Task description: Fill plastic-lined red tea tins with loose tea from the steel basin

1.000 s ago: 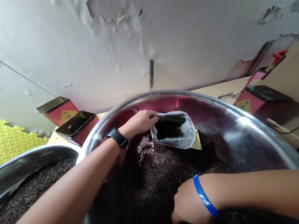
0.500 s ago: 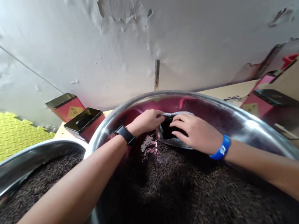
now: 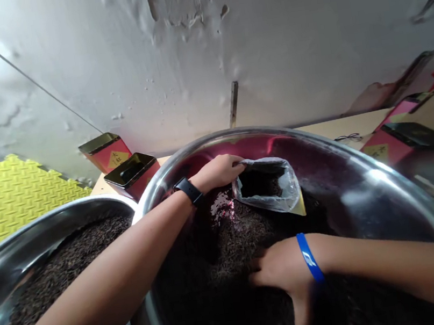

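My left hand [image 3: 221, 171], with a black watch on the wrist, pinches the left rim of a clear plastic bag [image 3: 289, 188]. The bag's mouth gapes upward; it seems to line a container with a yellow corner, and dark leaves show inside. Beneath lies a heap of dark dried leaves, like loose tea [image 3: 248, 234], in a large shiny metal basin [image 3: 233, 134]. My right hand [image 3: 279, 268], wearing a blue wristband, reaches down into the leaves nearer to me. Its thumb is spread wide from the fingers, whose tips are partly hidden in the leaves.
To the left, a second metal basin [image 3: 84, 203] holds more dark leaves. Red tins stand behind it, one open-topped tin [image 3: 142, 183] close to my basin's rim. Another red tin [image 3: 386, 145] is at the right. Yellow foam matting [image 3: 14, 198] and a peeling wall [image 3: 284, 38] lie beyond.
My right hand has left the bag's mouth and come down toward me into the leaves, thumb spreading. My left hand keeps its hold on the bag's rim. The view has shifted slightly.
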Available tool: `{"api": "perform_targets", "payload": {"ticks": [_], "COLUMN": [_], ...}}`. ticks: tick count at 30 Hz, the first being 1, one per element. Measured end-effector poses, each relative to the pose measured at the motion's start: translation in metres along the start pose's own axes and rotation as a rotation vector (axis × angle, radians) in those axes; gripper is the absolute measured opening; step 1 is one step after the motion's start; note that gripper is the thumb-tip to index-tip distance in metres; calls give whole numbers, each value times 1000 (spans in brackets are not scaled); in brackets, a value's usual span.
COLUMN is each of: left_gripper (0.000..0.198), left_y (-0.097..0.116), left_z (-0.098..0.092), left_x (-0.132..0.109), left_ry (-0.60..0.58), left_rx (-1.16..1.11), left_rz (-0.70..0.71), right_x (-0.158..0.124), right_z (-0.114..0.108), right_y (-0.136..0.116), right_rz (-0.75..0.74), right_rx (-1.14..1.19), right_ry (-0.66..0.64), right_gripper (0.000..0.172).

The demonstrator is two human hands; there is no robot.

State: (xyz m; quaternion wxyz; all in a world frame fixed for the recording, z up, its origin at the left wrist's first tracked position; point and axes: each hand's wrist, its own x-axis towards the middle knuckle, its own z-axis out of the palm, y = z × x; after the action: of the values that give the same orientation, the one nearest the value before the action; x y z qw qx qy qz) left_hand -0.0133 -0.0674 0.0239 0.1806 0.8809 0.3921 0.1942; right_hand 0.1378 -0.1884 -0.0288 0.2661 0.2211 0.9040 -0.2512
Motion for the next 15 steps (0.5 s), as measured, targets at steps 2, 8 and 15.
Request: {"api": "perform_targets", "payload": {"ticks": [2,8,15], "left_gripper": [31,32,33], "left_y": [1,6,4], "left_z": [-1,-3,0], "left_x": [0,-1,1], "left_ry": [-13,-11,-31], "left_rx": [3,14,-19], "left_rz": [-4,-1,47], "right_x": [-2,-21,-45], "right_z": [-4,-24,-62], "right_y": [-8,-14,36], "right_rz": [-3,-93,189], "right_rx": [-125,-214,-144], "right_ry": [-125,267,1004], "right_gripper": [72,33,32]}}
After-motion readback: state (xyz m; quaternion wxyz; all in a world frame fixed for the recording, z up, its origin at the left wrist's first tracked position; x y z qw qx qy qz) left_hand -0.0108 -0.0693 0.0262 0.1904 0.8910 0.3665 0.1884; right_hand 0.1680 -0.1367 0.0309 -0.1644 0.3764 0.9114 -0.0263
